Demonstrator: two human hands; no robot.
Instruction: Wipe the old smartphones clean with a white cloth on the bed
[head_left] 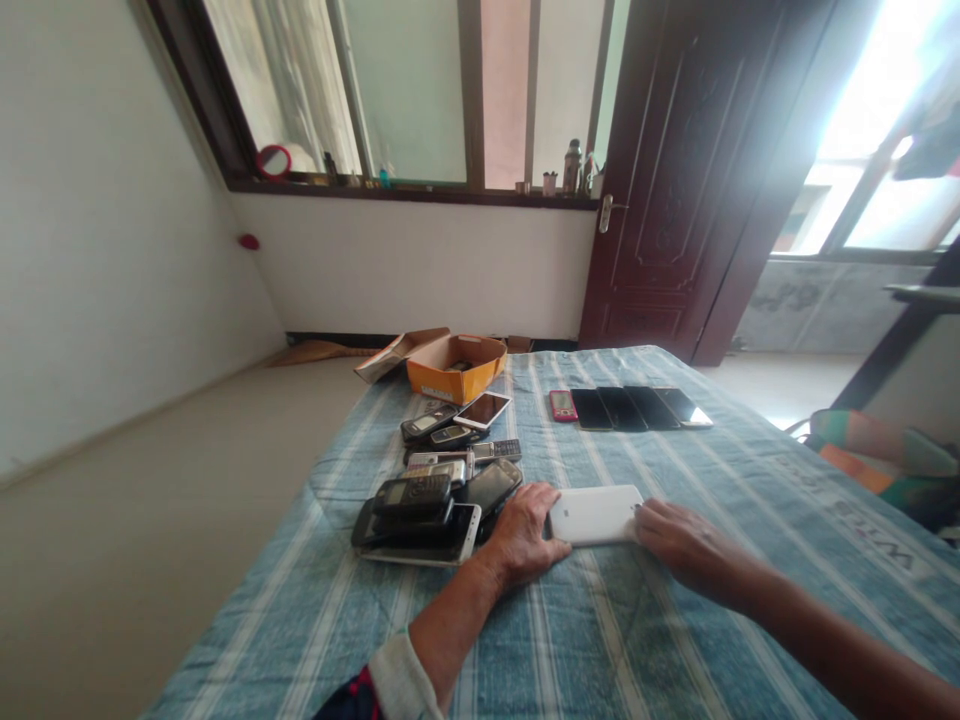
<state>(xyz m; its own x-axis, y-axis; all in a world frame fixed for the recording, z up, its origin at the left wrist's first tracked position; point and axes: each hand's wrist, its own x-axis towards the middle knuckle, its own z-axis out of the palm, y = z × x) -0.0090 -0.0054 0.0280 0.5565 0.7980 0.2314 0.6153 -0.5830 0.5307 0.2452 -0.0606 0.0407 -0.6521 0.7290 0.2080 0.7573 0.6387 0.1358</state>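
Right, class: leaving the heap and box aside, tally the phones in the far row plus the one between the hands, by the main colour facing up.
Pink phone, at the row's left end: 1
Black phones, along the rest of the row: 4
White phone, between the left hand and right hand: 1
Total: 6

A blue cloth with pale stripes (292,610) covers the surface, pale lettering near its right edge. Beyond it, a white wall (420,260) rises to a dark windowsill (420,193), where a round red-framed mirror (274,162) stands at the left and a flask (572,167) and small cup (550,183) at the right. A carved reddish-brown door (667,180) with a metal handle (606,213) adjoins the sill; brightly coloured fabric (870,450) sits at far right.
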